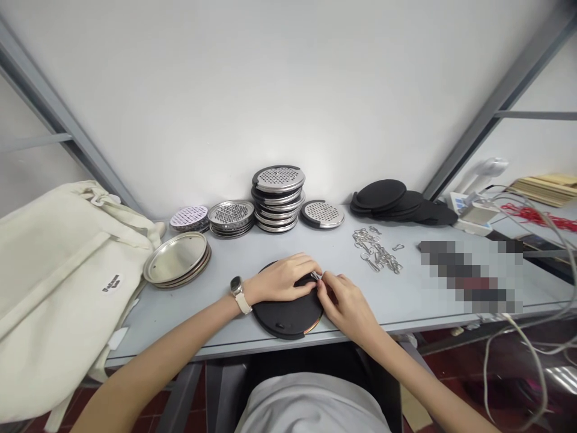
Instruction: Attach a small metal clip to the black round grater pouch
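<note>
A black round disc (288,316) lies near the front edge of the table, a thin shiny rim showing at its lower right. My left hand (283,279), with a watch at the wrist, is laid over the disc and grips it, fingers curled toward its upper right edge. At that edge a small silver metal clip (316,275) shows between the hands, partly hidden by fingertips. My right hand (349,304) is closed in a pinch on this clip. Loose silver clips (381,258) lie in a heap to the right of the hands.
Perforated metal grater discs (278,179) are stacked at the back, a single one (323,213) beside them. Plain metal discs (177,258) and a cream bag (67,282) sit left. Black round covers (383,195) are piled back right, near cables (489,361) and a blurred object (473,276).
</note>
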The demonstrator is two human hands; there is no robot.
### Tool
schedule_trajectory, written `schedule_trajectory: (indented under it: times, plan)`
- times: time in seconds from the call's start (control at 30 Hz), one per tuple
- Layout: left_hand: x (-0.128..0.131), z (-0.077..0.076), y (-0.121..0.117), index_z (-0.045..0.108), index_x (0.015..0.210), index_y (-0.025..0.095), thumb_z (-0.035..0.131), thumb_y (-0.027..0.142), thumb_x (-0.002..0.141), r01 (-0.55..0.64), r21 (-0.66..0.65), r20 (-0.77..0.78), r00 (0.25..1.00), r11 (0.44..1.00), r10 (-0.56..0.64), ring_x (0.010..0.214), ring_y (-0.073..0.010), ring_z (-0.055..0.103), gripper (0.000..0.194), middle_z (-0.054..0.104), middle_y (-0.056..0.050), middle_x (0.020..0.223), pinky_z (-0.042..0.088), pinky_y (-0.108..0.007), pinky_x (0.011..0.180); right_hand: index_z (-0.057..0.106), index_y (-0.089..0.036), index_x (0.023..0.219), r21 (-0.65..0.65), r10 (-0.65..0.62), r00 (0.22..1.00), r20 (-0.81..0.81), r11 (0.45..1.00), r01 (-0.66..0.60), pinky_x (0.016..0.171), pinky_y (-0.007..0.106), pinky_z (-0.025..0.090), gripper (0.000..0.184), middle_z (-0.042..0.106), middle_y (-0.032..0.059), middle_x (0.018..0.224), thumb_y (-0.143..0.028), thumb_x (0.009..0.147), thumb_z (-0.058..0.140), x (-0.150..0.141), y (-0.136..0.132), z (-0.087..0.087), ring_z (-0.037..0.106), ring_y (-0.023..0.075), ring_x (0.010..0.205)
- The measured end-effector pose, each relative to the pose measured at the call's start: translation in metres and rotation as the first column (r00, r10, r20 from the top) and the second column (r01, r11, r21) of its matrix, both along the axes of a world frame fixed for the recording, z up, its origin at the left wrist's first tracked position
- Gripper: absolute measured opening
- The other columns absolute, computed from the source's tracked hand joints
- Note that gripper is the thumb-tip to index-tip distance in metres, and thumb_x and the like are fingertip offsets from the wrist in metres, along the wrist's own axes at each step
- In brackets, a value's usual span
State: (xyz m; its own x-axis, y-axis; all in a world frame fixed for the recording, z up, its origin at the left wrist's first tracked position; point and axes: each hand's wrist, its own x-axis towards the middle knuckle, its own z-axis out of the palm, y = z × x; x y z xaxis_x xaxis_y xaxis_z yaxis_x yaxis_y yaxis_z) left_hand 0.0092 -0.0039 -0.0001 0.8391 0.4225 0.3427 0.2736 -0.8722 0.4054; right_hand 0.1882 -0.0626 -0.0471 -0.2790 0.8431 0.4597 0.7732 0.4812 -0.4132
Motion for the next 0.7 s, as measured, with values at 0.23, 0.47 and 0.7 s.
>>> schedule_trajectory:
  times: [0.23,0.47,0.7]
  plan:
    - [0.0006,-0.0025,0.0012,0.053,0.101,0.016,0.051,0.018,0.086,-0.024,-0.02,0.042,0.999,1.0,0.025,0.091,-0.0184,0.054,0.015,0.059,-0.006,0.093,0.044,-0.03,0.084,0.042,-0.021,0.075,-0.015,-0.009,1.0,0.005,1.0,0.009,0.059,0.027,0.036,0.02,0.051,-0.0003,0.062,-0.025,0.094,0.036,0.0007,-0.0009,0.0,0.047,0.0159,0.06]
    - [0.0004,-0.0024,0.0012,0.053,0.102,0.016,0.051,0.017,0.085,-0.052,-0.023,0.041,0.998,0.998,0.053,0.093,-0.0188,0.055,0.017,0.059,-0.006,0.094,0.043,-0.03,0.085,0.043,-0.021,0.077,0.007,-0.018,1.0,0.019,1.0,0.018,0.058,0.027,0.037,0.021,0.049,-0.0009,0.06,-0.024,0.095,0.034,-0.0002,0.0,0.0009,0.048,0.0159,0.057]
    - [-0.0003,-0.0014,0.0029,0.052,0.101,0.017,0.054,0.017,0.084,-0.063,-0.057,0.045,0.997,0.996,0.066,0.088,-0.0163,0.056,0.017,0.059,-0.004,0.089,0.043,-0.028,0.084,0.043,-0.021,0.078,-0.009,-0.036,0.999,0.033,0.999,0.036,0.058,0.027,0.037,0.022,0.048,-0.0006,0.061,-0.025,0.096,0.032,0.0005,0.001,0.0004,0.048,0.0163,0.058]
